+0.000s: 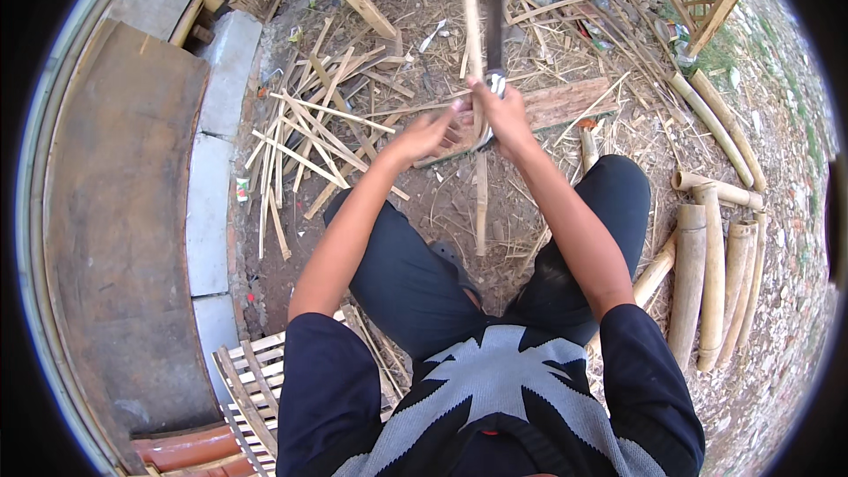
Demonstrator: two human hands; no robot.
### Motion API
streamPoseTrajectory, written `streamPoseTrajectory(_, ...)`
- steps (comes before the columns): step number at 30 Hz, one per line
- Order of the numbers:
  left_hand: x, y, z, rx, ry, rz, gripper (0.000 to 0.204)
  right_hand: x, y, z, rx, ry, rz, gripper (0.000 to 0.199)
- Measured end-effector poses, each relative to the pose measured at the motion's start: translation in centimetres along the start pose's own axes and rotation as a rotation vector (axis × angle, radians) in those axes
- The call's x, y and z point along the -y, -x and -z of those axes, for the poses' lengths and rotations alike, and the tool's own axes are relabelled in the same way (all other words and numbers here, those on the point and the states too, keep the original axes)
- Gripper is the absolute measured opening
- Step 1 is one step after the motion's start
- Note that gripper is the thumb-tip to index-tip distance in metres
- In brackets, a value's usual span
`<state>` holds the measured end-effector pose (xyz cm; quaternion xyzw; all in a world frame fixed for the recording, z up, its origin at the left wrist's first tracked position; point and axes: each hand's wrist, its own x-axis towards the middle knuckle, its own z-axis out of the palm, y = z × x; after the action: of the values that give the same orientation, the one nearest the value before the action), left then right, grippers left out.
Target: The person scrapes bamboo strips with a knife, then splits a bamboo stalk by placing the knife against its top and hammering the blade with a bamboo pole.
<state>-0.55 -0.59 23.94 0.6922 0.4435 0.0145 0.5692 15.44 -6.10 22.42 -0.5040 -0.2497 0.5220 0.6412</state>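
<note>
1. One brown panel (124,212), the largest thing here, fills the left of the frame; three pale grey slabs (225,75) line its right edge, one above another.
2. One pile of thin wooden slats (331,128) spreads over the ground left of centre, the pieces crossing at many angles and too tangled to count.
3. At least five cut bamboo sections (687,287) lie at the right of the frame, most of them side by side and one crosswise at their upper ends. Two more bamboo poles (711,128) slant above them.
4. One flat board (565,104) lies on the ground in the upper middle, rising gently toward the right of the frame.
5. One long pale strip (473,26) runs nearly upright in the frame, from the top edge to below the hands, crossing the left part of the board.
6. One dark-bladed knife (496,18) is in the upper middle, just right of the strip and almost parallel to it. Its long axis is near vertical, its tip toward the top edge; the blade extends above the right hand.
7. Two hands: the right hand (503,115) is closed around the knife's handle. The left hand (428,134), left of the strip, has its fingers loosely spread and seems to grip nothing, though its fingertips are blurred near the strip.
</note>
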Motion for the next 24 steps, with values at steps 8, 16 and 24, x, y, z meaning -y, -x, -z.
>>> streamPoseTrajectory(8,2.3,-1.5,-1.2,0.226,0.101,-0.025,0.046,0.4,-3.4,2.5,-0.153,-0.229,0.037,0.034)
streamPoseTrajectory(16,2.8,-2.4,-0.3,0.130,0.035,-0.099,0.047,0.2,-5.0,2.1,-0.145,-0.169,0.059,0.034)
streamPoseTrajectory(24,2.3,-1.5,2.6,-0.236,0.489,-0.027,0.031,2.3,-3.6,3.7,-0.341,0.415,0.192,0.042)
